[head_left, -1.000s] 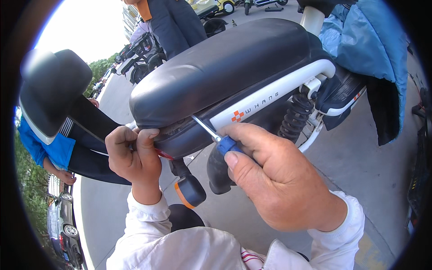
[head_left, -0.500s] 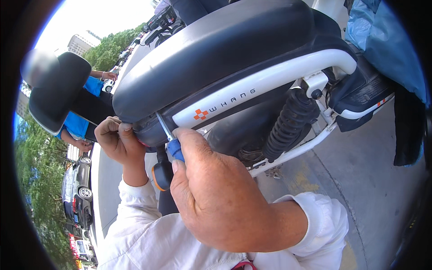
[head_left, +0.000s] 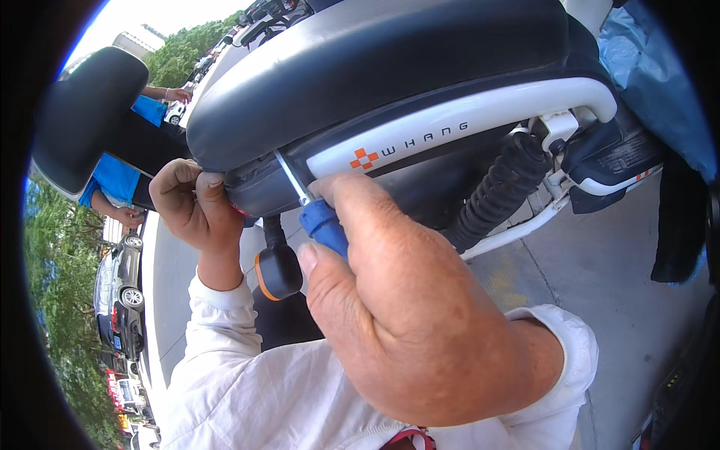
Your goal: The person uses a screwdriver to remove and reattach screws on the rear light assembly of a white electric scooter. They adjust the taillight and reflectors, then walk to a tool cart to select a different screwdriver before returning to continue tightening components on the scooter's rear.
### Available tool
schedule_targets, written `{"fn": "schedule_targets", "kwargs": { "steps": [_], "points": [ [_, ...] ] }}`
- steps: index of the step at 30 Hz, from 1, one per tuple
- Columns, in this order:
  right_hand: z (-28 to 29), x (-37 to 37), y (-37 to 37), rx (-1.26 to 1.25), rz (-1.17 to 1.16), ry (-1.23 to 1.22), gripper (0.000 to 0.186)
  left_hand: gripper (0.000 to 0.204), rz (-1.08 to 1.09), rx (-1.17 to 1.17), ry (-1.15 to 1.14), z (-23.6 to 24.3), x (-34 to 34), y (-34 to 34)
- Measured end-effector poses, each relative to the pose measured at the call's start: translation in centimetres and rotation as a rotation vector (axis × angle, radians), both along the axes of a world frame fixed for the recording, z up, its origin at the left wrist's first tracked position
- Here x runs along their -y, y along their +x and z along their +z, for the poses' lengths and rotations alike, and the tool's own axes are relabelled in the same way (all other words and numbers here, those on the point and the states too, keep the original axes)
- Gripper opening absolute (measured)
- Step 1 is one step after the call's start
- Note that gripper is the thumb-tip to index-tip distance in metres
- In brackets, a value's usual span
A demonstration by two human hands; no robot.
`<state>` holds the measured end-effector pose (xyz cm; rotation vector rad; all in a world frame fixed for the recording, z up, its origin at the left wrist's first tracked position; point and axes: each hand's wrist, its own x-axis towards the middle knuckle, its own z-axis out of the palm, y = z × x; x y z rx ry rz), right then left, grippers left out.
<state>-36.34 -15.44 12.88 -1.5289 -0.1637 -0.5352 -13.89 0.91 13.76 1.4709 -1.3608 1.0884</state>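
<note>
A blue-handled screwdriver (head_left: 324, 227) is held in my right hand (head_left: 420, 315), its fingers wrapped round the handle. The metal shaft (head_left: 291, 177) slants up and left, and its tip meets the gap under the black scooter seat (head_left: 375, 71). My left hand (head_left: 199, 206) is closed at the seat's rear end, thumb and fingers pinching the edge of the black tail trim (head_left: 262, 184). Exactly what lies under those fingertips is hidden. Right of the shaft runs a white side rail (head_left: 465, 124) with an orange mark.
Below the tail trim hangs a turn signal (head_left: 279, 271) with an orange rim. A black spring shock absorber (head_left: 499, 191) stands under the rail. A padded backrest (head_left: 90, 120) sticks out left, with a person in blue (head_left: 112, 184) behind it. Blue sheeting (head_left: 652, 67) hangs at right.
The view has shifted closer, with the scooter appearing larger. My right hand and the screwdriver sit farther right and appear bigger; the tip stays at the seat gap. My left hand keeps its grip.
</note>
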Motion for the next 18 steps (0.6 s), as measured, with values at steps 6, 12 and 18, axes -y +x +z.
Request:
{"fn": "schedule_targets", "kwargs": {
  "steps": [6, 12, 18],
  "points": [
    [4.2, 1.6, -1.5, -0.278, -0.04, -0.176, 0.035, 0.034, 0.025, 0.098, 0.081, 0.6, -0.1, 0.2],
    [6.7, -1.8, -2.1, -0.399, -0.431, -0.676, 0.034, 0.035, 0.036, 0.147, 0.064, 1.6, 1.2, -0.6],
    [7.7, -5.1, -2.6, -0.589, -0.676, -1.171, 0.032, 0.04, 0.097, 0.006, 0.113, 1.8, -0.1, -1.7]
  ]
}}
